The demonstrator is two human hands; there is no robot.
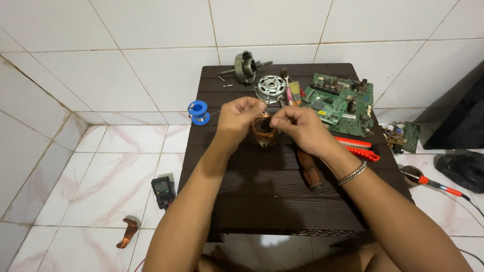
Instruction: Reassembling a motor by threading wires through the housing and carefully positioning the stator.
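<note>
Leftmost, on the white tiled floor (101, 166), a bent copper scrap (127, 232) lies near the bottom edge, and a black meter (163, 191) sits just beside the dark table (267, 201); its screen is too small to read. Blue spool of wire (198, 111) rests at the table's left edge, partly overhanging. Left hand (238, 117) is raised over the table's middle, fingers pinched together at the top of a copper coil (263, 132); whether it grips a strand or only touches the winding cannot be told. Coil itself is mostly hidden between the two hands, only a reddish-brown patch and a bit of pale metal beneath showing. Behind it, a round silver motor housing (270, 88) and, further back by the wall, a grey rotor on a shaft (245, 66), with small screws near it, hard to make out. Right hand (301, 127) is curled against the coil's right side, fingertips closed at its top close to the left hand's; what they pinch is hidden. A metal bracelet (353, 174) sits on that wrist. Wooden handle (310, 171) pokes out under the right forearm, its working end covered. Green circuit board (343, 103) lies at the table's far right corner; red cutter (359, 149) in front of it. Soldering iron (433, 184) lies on the floor, cord cut off by the frame.
</note>
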